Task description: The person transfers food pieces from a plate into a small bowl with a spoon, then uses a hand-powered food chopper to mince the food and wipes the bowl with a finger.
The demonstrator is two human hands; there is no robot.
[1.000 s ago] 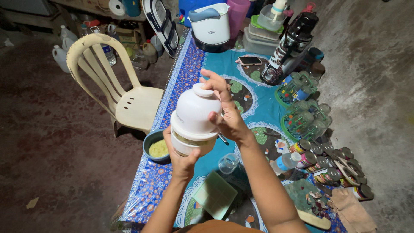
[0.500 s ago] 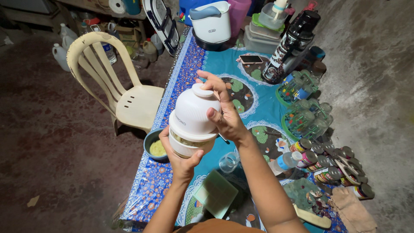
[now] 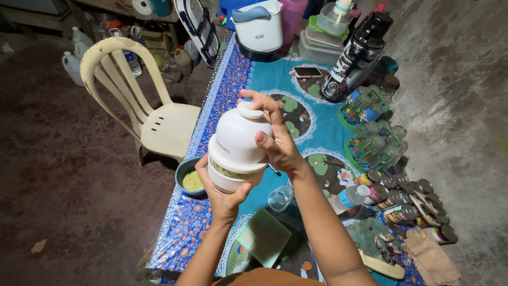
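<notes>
Two hands: both are closed on one white hand-chopper, held in the air above the patterned blue tablecloth.
Left hand: cups the chopper's clear lower bowl from beneath, fingers wrapped around its base.
Right hand: palm and fingers pressed against the domed white lid, fingertips curling over the top knob.
Contents: a pale green mash shows through the bowl's wall.
Nearby: a small blue bowl of yellowish paste sits at the table edge just left of the chopper; an empty glass jar stands below it; a cream plastic chair stands beside the table.
Step in hand: by the look of it, working the lid on the bowl.
Next move calls for: a firm hold underneath, keeping the bowl level.
</notes>
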